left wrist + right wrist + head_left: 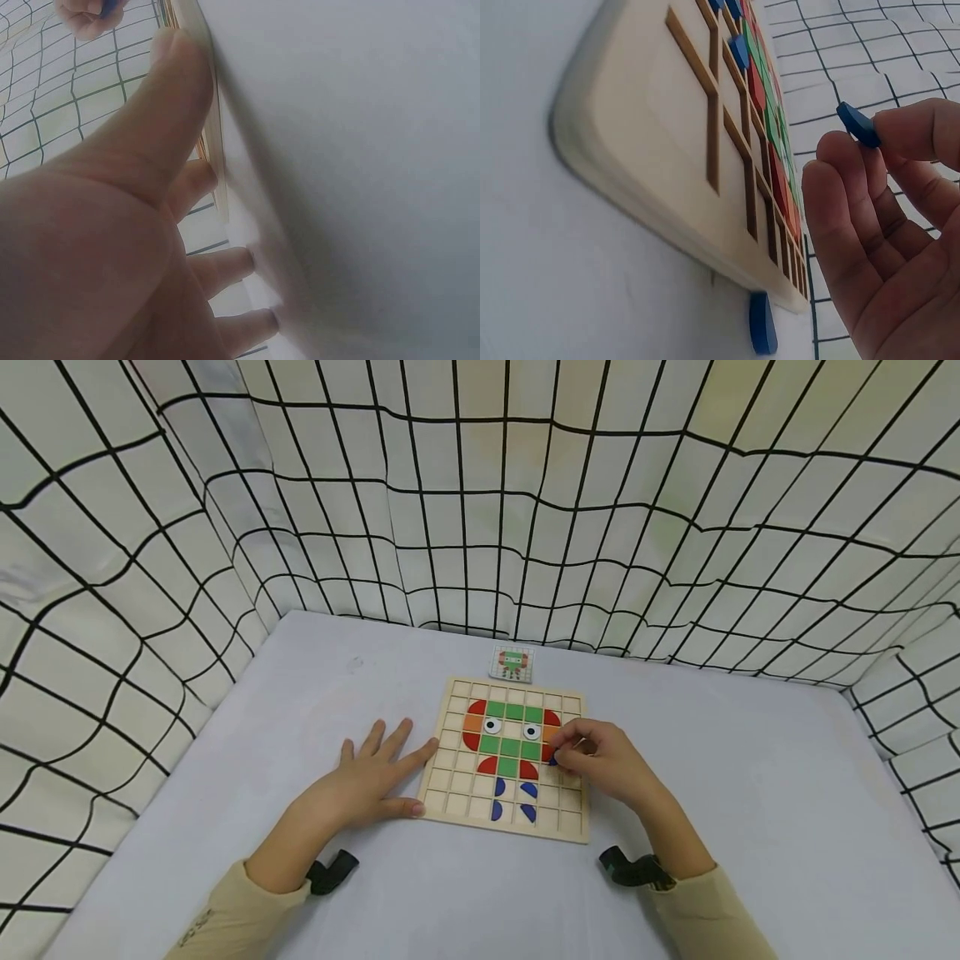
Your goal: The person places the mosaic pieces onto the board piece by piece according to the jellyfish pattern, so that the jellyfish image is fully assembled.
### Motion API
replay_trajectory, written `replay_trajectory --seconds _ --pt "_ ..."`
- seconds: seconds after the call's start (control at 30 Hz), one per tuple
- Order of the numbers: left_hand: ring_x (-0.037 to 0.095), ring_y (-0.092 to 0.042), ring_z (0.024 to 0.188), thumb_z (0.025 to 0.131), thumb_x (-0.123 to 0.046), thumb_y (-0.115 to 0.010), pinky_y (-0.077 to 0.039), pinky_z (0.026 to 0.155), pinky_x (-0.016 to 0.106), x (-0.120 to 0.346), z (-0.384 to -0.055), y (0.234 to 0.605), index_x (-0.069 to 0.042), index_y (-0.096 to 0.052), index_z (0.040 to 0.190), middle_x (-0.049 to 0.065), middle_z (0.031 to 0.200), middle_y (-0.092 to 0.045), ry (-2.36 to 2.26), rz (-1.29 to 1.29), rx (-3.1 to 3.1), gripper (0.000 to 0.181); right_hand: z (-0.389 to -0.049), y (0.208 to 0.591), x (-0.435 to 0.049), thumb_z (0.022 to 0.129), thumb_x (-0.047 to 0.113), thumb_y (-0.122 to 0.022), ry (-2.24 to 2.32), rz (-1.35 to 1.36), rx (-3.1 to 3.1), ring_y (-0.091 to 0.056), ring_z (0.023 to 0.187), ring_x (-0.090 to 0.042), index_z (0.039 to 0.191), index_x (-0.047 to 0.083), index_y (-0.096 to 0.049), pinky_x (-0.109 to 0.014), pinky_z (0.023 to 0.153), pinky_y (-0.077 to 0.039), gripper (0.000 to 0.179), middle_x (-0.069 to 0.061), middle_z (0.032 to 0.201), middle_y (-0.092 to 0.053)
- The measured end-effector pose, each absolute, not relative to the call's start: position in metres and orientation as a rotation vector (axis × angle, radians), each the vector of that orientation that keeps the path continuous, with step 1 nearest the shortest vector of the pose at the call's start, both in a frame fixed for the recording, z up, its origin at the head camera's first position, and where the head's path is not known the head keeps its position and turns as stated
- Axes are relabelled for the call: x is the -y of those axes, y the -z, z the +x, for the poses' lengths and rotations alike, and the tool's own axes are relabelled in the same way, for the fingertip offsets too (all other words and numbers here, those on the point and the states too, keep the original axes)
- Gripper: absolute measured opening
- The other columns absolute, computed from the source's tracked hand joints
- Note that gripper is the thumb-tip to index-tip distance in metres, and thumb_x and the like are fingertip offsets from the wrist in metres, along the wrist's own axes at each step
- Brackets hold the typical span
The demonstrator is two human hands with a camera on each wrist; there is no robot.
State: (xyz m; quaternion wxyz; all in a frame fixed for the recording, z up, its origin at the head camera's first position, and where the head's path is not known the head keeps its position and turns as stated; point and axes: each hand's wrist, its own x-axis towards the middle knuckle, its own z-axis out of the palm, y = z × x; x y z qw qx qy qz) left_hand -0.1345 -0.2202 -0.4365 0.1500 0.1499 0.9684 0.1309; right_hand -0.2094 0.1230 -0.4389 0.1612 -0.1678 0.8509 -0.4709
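Note:
A wooden grid board [468, 814] lies on the table, bearing red, green and orange pieces, two eye pieces and several blue half-round pieces [497, 810]. My left hand [367, 785] has its fingers spread, with thumb and forefinger touching the board's left edge. Over the board's right side, my right hand [611, 760] pinches a blue half-round piece [859, 126] between thumb and fingers. In the right wrist view the piece is raised above the grid. One more blue piece [763, 324] sits beside the board's edge; the right hand hides it in the head view.
A small picture card [512, 664] showing a similar coloured figure lies just behind the board. Black netting [465, 493] over white cloth encloses the white table [750, 777] at the back and sides.

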Motion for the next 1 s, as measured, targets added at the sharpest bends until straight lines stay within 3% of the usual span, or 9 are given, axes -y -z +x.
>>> replay_trajectory --seconds 0.47,0.63,1.0 --pt "0.056 -0.007 0.147 0.083 -0.056 -0.071 -0.011 0.104 0.082 0.219 -0.135 0.437 -0.025 -0.032 0.158 0.023 0.164 -0.015 -0.377 0.423 -2.779 0.090 -0.206 0.441 -0.094 0.090 0.012 -0.067 1.314 -0.653 -2.391 -0.062 0.082 -0.020 0.100 0.014 -0.071 -0.031 0.073 -0.054 0.010 0.002 0.091 -0.067" --pt "0.057 -0.007 0.147 0.083 -0.055 -0.072 -0.012 0.103 0.082 0.218 -0.136 0.435 -0.025 -0.032 0.158 0.023 0.164 -0.015 -0.377 0.430 -2.779 0.090 -0.205 0.443 -0.086 0.091 0.010 -0.067 1.316 -0.690 -2.354 -0.061 0.080 -0.020 0.100 0.011 -0.070 -0.029 0.070 -0.054 0.010 0.001 0.090 -0.067" --pt "0.057 -0.007 0.147 0.083 -0.057 -0.071 -0.012 0.104 0.082 0.217 -0.137 0.436 -0.026 -0.032 0.158 0.023 0.165 -0.015 -0.347 0.406 -2.771 0.090 -0.201 0.447 -0.065 0.090 0.011 -0.067 1.227 -0.762 -2.384 -0.059 0.072 -0.014 0.094 0.019 -0.071 -0.026 0.064 -0.051 0.010 0.007 0.084 -0.067"
